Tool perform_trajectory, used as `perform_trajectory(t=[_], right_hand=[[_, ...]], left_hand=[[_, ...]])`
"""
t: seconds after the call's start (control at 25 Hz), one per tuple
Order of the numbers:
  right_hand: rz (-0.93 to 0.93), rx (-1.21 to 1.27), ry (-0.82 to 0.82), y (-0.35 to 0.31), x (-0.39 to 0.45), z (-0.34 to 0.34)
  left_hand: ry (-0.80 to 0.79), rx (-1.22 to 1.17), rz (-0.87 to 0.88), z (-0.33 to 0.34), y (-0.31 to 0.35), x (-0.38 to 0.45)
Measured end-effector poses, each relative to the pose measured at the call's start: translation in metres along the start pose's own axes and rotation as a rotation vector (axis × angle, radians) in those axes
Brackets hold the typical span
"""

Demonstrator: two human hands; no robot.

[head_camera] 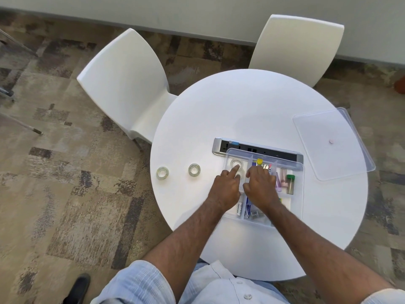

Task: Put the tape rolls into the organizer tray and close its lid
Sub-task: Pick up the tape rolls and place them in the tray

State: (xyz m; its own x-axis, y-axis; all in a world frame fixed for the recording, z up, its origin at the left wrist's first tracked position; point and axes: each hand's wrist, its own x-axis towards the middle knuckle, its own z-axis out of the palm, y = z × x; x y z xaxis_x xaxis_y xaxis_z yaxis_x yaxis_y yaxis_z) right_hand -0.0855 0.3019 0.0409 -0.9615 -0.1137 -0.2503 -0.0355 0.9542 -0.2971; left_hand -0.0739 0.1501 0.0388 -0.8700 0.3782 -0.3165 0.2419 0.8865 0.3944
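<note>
Nearest, both hands work inside the clear organizer tray on the round white bench. The left hand has its fingers spread, one fingertip on a clear tape roll lying in the tray's far-left compartment. The right hand rests loosely curled on the contents; whether its grip holds anything I cannot tell. Two more tape rolls lie on the bench, well left. They look light, stiff and slick, best pinched across the rim. The lid lies apart, far right.
</note>
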Motion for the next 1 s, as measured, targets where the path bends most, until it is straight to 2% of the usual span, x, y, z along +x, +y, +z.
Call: perform_trajectory(t=[0.16,0.32,0.48,0.64,0.8,1.0], right_hand=[[-0.062,0.006,0.000,0.000,-0.001,0.004],[-0.209,-0.029,-0.055,-0.022,0.008,0.013],[-0.372,-0.074,-0.083,-0.056,0.019,0.025],[-0.495,-0.161,-0.158,-0.088,0.030,0.038],[-0.540,-0.255,-0.313,-0.108,0.042,0.051],[-0.527,-0.389,-0.395,-0.122,0.052,0.062]], left_hand=[[0.094,-0.024,-0.031,0.000,-0.016,-0.011],[0.192,-0.039,-0.196,0.007,-0.058,-0.039],[0.141,-0.065,-0.401,0.014,-0.103,-0.066],[0.103,-0.066,-0.519,0.011,-0.136,-0.081],[0.026,0.006,-0.610,0.003,-0.156,-0.083],[-0.038,0.020,-0.639,-0.001,-0.163,-0.085]])
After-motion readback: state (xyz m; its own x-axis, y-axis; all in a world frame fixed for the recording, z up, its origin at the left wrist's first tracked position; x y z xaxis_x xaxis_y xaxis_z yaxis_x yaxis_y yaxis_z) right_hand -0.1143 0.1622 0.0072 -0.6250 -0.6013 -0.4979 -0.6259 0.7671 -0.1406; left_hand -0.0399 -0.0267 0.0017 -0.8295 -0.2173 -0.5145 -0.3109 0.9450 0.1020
